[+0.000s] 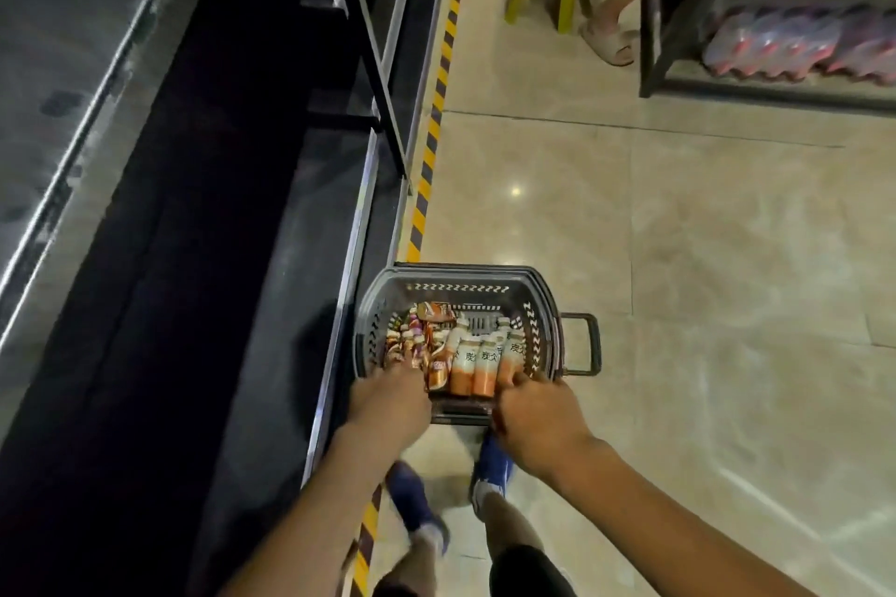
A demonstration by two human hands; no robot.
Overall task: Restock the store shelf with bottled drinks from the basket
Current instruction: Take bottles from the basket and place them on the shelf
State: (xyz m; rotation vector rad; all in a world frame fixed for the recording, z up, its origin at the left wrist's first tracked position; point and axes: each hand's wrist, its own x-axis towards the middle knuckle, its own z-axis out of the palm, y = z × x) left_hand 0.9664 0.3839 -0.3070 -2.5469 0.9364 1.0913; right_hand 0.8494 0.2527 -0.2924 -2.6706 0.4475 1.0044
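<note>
Glossy beige floor tiles (679,257) run beside a dark shelf (218,233) at nine o'clock. Near six o'clock the basket (533,291) holds bottled drinks (472,366). Left hand (388,398) and right hand (538,422) reach its near rim; I cannot tell either grip.

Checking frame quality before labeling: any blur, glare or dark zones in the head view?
Head view: motion blur on both hands, left hand and right hand, and on the shoes; shelf at left is underexposed, nearly black; a glare spot on the floor; wide-angle bending along the striped tape; bottles in the basket stay readable.
</note>
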